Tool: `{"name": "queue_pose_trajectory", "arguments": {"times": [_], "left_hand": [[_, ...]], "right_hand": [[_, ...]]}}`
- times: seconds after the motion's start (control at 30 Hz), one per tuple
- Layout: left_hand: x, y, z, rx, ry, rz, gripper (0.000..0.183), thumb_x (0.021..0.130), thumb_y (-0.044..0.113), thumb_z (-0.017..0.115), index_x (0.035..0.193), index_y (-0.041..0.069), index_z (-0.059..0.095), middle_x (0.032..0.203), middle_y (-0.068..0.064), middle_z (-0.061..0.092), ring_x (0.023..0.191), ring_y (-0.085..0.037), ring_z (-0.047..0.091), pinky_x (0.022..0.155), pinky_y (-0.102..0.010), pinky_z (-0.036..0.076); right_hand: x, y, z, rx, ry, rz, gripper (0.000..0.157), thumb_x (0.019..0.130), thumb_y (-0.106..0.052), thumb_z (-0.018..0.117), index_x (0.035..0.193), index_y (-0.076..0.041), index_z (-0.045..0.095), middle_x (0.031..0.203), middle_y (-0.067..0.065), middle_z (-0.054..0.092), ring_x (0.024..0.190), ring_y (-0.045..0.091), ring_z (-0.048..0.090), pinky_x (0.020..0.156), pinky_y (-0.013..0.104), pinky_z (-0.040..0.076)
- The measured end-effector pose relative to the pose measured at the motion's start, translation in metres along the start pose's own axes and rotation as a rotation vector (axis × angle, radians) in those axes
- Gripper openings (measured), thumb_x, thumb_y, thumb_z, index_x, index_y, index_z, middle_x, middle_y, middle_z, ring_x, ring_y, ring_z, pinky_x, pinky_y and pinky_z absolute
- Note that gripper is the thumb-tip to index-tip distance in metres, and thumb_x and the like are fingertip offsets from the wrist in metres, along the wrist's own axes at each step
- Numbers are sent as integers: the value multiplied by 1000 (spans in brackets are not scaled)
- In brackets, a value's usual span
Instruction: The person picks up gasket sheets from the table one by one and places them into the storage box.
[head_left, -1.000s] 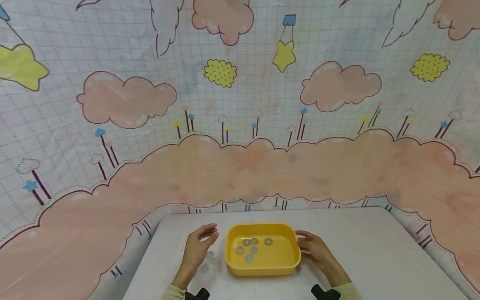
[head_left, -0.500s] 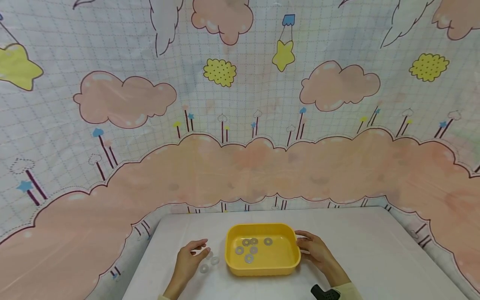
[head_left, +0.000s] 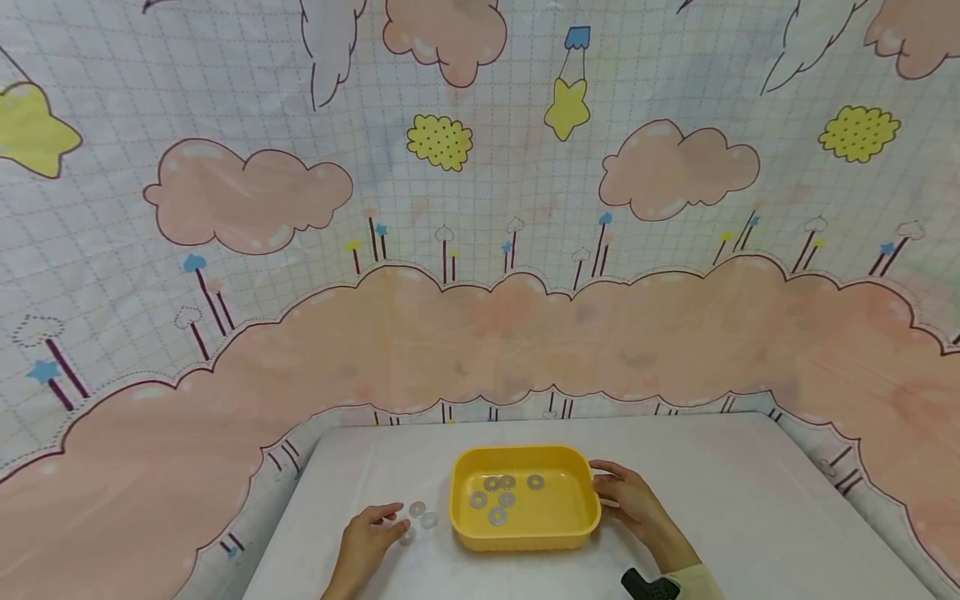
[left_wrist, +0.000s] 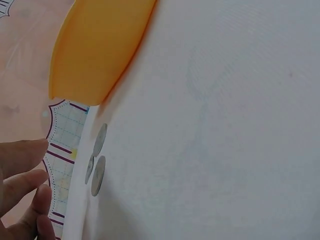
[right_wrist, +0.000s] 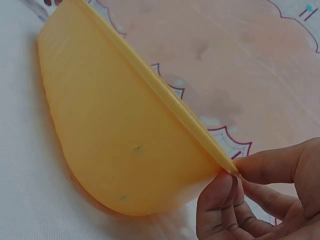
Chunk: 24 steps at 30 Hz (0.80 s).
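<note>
A yellow plastic tray (head_left: 525, 540) stands on the white table with several flat grey washers (head_left: 497, 517) inside, mostly towards its left half. Three more washers lie on the table left of it, one (head_left: 417, 508) a little behind the others; the left wrist view shows this group (left_wrist: 98, 176) at a slant. My left hand (head_left: 363, 546) hovers beside the loose washers, thumb and forefinger apart, its thumb tip overlapping the nearest one. Nothing shows between its fingers. At the tray's right end, my right hand (head_left: 633, 504) pinches the rim, with fingertips (right_wrist: 217, 192) against the outer wall.
The white table (head_left: 735, 492) reaches out on both sides of the tray. Behind it hangs a cloth (head_left: 495, 333) printed with clouds and stars. A black wrist device (head_left: 651, 585) sits at the right sleeve.
My left hand has moved down and to the left, from beside the tray to the loose washers, uncovering them more. The right hand and the tray have stayed in place.
</note>
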<state>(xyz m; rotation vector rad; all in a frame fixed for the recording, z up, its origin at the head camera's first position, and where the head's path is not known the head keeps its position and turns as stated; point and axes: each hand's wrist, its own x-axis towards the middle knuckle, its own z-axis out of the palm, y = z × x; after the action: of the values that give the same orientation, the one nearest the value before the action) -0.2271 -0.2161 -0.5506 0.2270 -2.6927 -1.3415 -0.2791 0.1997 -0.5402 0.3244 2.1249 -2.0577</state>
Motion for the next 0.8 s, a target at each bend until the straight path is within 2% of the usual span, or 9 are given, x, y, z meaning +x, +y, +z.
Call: {"name": "queue_pose_trajectory", "arguments": {"times": [0.07, 0.17, 0.27, 0.33, 0.5, 0.8], "left_hand": [[1, -5, 1, 6, -8, 1, 37, 81, 25, 78, 113, 6, 73, 101, -5, 68, 100, -24, 56, 81, -34, 46], [2, -10, 2, 13, -9, -3, 41, 79, 27, 80, 113, 6, 73, 103, -8, 69, 103, -29, 60, 87, -45, 49], [4, -13, 5, 43, 1, -4, 42, 77, 28, 81, 113, 8, 73, 107, -12, 70, 107, -37, 61, 91, -57, 45], [5, -13, 7, 56, 11, -19, 42, 76, 29, 82, 112, 10, 74, 110, -14, 69, 111, -40, 59, 96, -61, 39], [9, -15, 13, 75, 23, -24, 41, 75, 27, 82, 111, 10, 74, 113, -17, 68, 115, -45, 54, 102, -64, 25], [9, -15, 17, 140, 34, 21, 36, 72, 21, 83, 104, 6, 76, 103, -12, 68, 107, -40, 56, 98, -58, 27]], "right_hand": [[1, 0, 0, 1, 0, -2, 40, 93, -7, 60, 133, -1, 55, 102, 12, 63, 84, 22, 64, 69, 33, 55], [3, 0, 1, -3, 0, -7, 41, 93, -8, 60, 133, -1, 55, 102, 12, 63, 84, 22, 64, 69, 34, 56], [4, 0, 1, -3, 1, -10, 41, 93, -8, 60, 133, -1, 55, 102, 13, 62, 84, 22, 64, 69, 34, 56], [5, -1, 2, -1, 2, -7, 40, 93, -8, 60, 133, -1, 55, 102, 13, 63, 84, 22, 64, 69, 34, 56], [8, -1, 2, -1, 4, -3, 40, 93, -8, 59, 132, -2, 56, 102, 12, 63, 83, 22, 64, 68, 33, 55], [8, -2, 3, -3, 13, -4, 40, 93, -8, 60, 132, -2, 55, 103, 12, 62, 84, 22, 63, 68, 33, 54]]}}
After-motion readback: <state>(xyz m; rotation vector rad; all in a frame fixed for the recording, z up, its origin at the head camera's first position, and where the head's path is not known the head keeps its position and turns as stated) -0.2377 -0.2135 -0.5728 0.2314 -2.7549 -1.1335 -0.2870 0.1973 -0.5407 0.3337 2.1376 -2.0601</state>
